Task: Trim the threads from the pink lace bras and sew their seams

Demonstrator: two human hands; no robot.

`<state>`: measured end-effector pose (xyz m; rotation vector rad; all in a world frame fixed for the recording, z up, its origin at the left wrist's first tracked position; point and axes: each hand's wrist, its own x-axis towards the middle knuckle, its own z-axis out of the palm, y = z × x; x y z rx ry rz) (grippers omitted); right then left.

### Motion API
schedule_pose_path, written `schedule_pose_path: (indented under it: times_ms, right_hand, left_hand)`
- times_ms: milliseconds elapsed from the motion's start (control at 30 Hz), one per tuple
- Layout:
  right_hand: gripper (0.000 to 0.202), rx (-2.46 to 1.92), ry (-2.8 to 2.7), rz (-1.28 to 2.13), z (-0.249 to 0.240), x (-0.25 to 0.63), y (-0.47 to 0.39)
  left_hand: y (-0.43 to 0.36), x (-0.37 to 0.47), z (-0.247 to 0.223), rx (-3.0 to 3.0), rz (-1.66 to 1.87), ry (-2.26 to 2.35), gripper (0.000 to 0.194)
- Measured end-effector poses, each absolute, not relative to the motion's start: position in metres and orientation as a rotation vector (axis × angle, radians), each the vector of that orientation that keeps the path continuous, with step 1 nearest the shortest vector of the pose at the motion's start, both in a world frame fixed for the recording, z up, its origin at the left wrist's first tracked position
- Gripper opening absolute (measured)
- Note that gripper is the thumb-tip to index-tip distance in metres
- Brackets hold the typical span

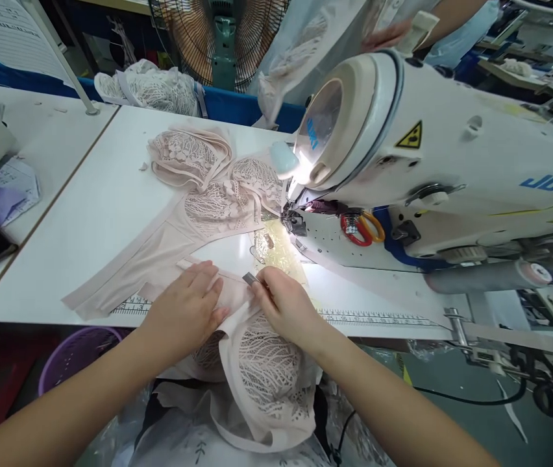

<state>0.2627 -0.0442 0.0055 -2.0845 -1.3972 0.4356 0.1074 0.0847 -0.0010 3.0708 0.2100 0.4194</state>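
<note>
A pale pink lace bra hangs over the table's front edge, its lower cup in my lap. My left hand lies on its band at the table edge, fingers stretched over the cloth and thumb a little apart. Beside it my right hand is closed, pinching a small flat grey piece between thumb and forefinger; its exact kind is unclear. Just beyond, another pink lace bra reaches the presser foot of the sewing machine, with folded lace cups behind it.
Red and orange-handled scissors lie under the machine arm. A ruler strip runs along the front edge. At the back are a fan, a pile of pale lace pieces and another person's hand. A purple basket stands below left.
</note>
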Motion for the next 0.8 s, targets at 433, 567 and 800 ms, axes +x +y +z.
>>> schedule_pose_path:
  times_ms: [433, 567, 800]
  right_hand:
    - [0.024, -2.254, -1.753, 0.191, 0.002, 0.269, -0.027]
    - [0.026, -2.273, -1.781, 0.227, 0.002, 0.268, -0.025]
    - [0.023, -2.331, -1.792, 0.360, 0.013, 0.280, -0.042]
  left_hand:
    - [0.052, 0.116, -0.006, 3.079, 0.193, 0.402, 0.070]
    - [0.053, 0.117, -0.005, 3.099, 0.179, 0.392, 0.073]
    - [0.054, 0.117, -0.005, 3.103, 0.194, 0.362, 0.070]
